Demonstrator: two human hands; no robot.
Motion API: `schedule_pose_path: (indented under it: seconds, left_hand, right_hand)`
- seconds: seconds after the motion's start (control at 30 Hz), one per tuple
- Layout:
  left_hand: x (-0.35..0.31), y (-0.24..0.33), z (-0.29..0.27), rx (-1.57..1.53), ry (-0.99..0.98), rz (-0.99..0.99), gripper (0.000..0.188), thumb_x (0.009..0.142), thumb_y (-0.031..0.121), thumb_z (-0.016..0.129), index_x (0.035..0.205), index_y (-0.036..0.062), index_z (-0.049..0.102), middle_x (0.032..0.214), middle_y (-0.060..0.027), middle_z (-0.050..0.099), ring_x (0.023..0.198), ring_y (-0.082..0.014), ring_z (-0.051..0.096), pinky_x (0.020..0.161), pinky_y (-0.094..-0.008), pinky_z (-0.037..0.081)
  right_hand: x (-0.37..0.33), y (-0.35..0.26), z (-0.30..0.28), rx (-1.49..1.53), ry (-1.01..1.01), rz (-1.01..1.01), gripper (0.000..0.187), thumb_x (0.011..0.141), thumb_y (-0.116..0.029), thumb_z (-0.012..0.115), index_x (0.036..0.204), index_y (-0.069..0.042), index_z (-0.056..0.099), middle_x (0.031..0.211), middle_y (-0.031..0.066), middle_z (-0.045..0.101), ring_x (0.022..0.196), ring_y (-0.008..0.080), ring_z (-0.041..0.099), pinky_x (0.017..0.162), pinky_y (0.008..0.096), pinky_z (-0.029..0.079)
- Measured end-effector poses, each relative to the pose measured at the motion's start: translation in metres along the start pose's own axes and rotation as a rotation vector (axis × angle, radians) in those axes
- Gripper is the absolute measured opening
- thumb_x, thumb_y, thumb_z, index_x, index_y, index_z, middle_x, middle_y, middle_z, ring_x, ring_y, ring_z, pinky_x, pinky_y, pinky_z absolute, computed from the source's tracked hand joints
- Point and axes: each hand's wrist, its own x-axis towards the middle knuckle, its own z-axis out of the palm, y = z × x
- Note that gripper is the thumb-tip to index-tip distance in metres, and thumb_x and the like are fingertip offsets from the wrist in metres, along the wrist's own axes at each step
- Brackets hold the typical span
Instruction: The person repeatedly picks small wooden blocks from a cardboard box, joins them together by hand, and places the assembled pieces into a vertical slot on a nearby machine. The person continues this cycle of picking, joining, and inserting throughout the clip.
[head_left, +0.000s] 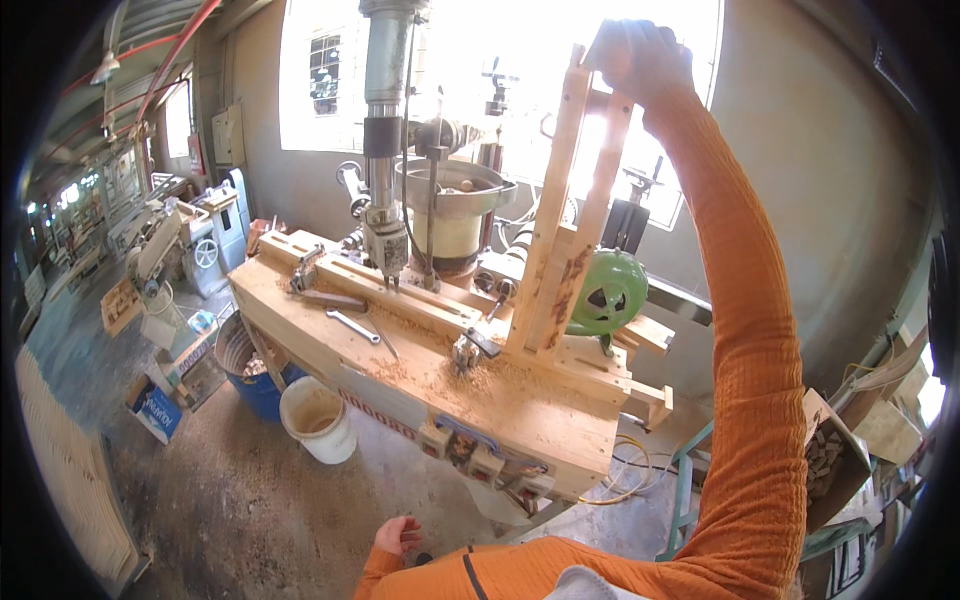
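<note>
From my feed, the biggest thing is the sawdust-strewn wooden workbench [520, 415] filling the centre, with the drill press [385, 140] rising at eleven o'clock and a white bucket [318, 420] on the floor at eight o'clock. Standing on the bench at one o'clock is the tall wooden frame [565, 230], its top clasped by my right hand [640, 58], arm stretched up. My left hand [398, 535] hangs low at six o'clock, fingers loosely curled around nothing.

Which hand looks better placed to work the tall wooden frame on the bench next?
Probably the right hand: it already grips the top of the upright wooden frame. The left hand hangs low by the floor, apart from the bench.
</note>
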Motion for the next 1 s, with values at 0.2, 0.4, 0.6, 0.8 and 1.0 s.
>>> schedule_pose_path:
  seconds: [0.2, 0.4, 0.6, 0.8, 1.0]
  left_hand:
    - [0.036, 0.026, -0.027, 0.012, -0.026, 0.022, 0.038, 0.095, 0.036, 0.052, 0.111, 0.0027, 0.060, 0.101, -0.0112, 0.067, 0.081, -0.0237, 0.065, 0.066, -0.0359, 0.054]
    - [0.068, 0.037, -0.025, 0.047, -0.132, -0.049, 0.036, 0.094, 0.035, 0.054, 0.110, 0.0030, 0.060, 0.099, -0.0108, 0.067, 0.077, -0.0215, 0.065, 0.066, -0.0345, 0.054]
    - [0.082, 0.039, -0.006, 0.103, -0.228, -0.187, 0.030, 0.094, 0.029, 0.057, 0.108, 0.0024, 0.060, 0.098, -0.0105, 0.067, 0.075, -0.0203, 0.065, 0.065, -0.0335, 0.054]
    - [0.086, 0.031, -0.004, 0.187, -0.307, -0.197, 0.031, 0.094, 0.029, 0.060, 0.109, 0.0019, 0.059, 0.099, -0.0103, 0.068, 0.080, -0.0202, 0.066, 0.068, -0.0330, 0.054]
    - [0.090, 0.010, -0.002, 0.258, -0.398, -0.274, 0.037, 0.093, 0.031, 0.059, 0.118, 0.0033, 0.057, 0.109, -0.0119, 0.066, 0.088, -0.0260, 0.066, 0.078, -0.0391, 0.055]
  right_hand:
    - [0.029, 0.005, 0.048, -0.252, 0.052, -0.051, 0.023, 0.084, -0.014, 0.065, 0.107, -0.014, 0.066, 0.106, 0.0057, 0.064, 0.102, 0.0251, 0.059, 0.088, 0.0434, 0.046]
    - [0.046, 0.019, 0.064, -0.197, -0.113, -0.082, 0.020, 0.084, -0.014, 0.065, 0.104, -0.010, 0.066, 0.106, 0.0069, 0.064, 0.104, 0.0248, 0.058, 0.097, 0.0451, 0.041]
    - [0.047, -0.008, 0.064, -0.365, -0.203, 0.036, 0.033, 0.086, -0.023, 0.065, 0.117, -0.012, 0.060, 0.119, 0.0052, 0.060, 0.117, 0.0237, 0.053, 0.103, 0.0478, 0.036]
    - [0.028, -0.012, 0.065, -0.378, -0.282, -0.025, 0.051, 0.080, -0.030, 0.072, 0.125, -0.015, 0.055, 0.128, 0.0036, 0.055, 0.123, 0.0221, 0.048, 0.105, 0.0487, 0.033]
    - [-0.011, 0.016, 0.051, -0.008, -0.191, -0.145, 0.065, 0.068, -0.039, 0.078, 0.120, -0.007, 0.057, 0.134, 0.0137, 0.047, 0.131, 0.0332, 0.036, 0.106, 0.0506, 0.033]
